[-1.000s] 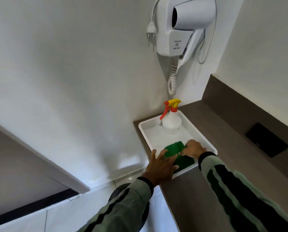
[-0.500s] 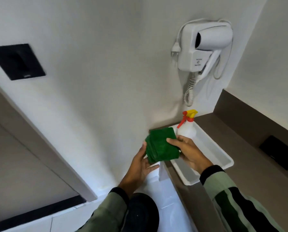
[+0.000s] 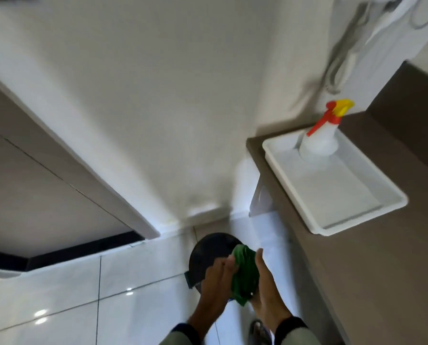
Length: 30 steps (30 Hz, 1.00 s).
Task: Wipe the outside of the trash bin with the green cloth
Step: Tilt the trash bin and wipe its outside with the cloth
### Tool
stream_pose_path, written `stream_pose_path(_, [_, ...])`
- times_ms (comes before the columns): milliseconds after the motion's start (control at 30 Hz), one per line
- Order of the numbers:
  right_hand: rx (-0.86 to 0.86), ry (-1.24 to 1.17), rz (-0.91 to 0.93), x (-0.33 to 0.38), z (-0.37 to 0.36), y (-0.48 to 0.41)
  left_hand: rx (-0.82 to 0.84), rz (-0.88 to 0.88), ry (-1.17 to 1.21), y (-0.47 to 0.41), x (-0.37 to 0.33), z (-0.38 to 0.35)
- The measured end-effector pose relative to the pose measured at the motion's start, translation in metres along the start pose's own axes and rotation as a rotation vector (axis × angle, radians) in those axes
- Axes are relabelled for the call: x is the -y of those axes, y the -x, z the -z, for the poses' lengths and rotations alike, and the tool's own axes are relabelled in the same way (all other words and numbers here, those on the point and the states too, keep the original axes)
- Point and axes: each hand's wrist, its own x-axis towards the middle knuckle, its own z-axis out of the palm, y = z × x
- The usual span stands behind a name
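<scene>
Head view: both hands hide most of the round black trash bin [image 3: 209,253] on glossy white floor tiles [image 3: 58,295]. Just right of the bin's rim, the crumpled green cloth [image 3: 245,275] is pressed between the left hand [image 3: 216,282] and right hand [image 3: 267,292], fingers closed around it. Above-right of the bin, a smooth white tray [image 3: 357,220] carries a blurred spray bottle [image 3: 320,143].
</scene>
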Motion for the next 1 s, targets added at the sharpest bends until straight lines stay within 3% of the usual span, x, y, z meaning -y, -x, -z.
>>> stream_pose_path(67, [-0.052,-0.076,-0.083,-0.024,0.037,-0.021,0.065,0.014,-0.139,-0.01,0.032,-0.019])
stream_pose_path(133, [-0.174,-0.045,-0.111,-0.048,0.078,-0.051,0.149,0.051,-0.117,-0.039,0.066,-0.041])
stream_pose_path(200, [-0.305,0.028,-0.136,-0.077,0.124,-0.091,0.119,0.005,-0.224,-0.084,0.112,-0.063])
stream_pose_path(300, [-0.464,0.092,-0.138,-0.113,0.167,-0.145,-0.052,-0.081,-0.669,-0.154,0.176,-0.083])
stream_pose_path(400, [-0.626,0.114,-0.099,-0.163,0.211,-0.203,0.024,-0.224,-1.067,-0.216,0.233,-0.123])
stream_pose_path(500, [-0.718,0.13,-0.088,-0.206,0.242,-0.251,0.092,-0.268,-1.232,-0.266,0.269,-0.171])
stream_pose_path(767, [-0.735,0.293,-0.077,-0.238,0.271,-0.304,-0.049,-0.239,-1.127,-0.289,0.311,-0.202])
stream_pose_path(1000, [-0.603,0.59,-0.05,-0.211,0.217,-0.318,-0.025,-0.145,-0.943,-0.297,0.303,-0.123])
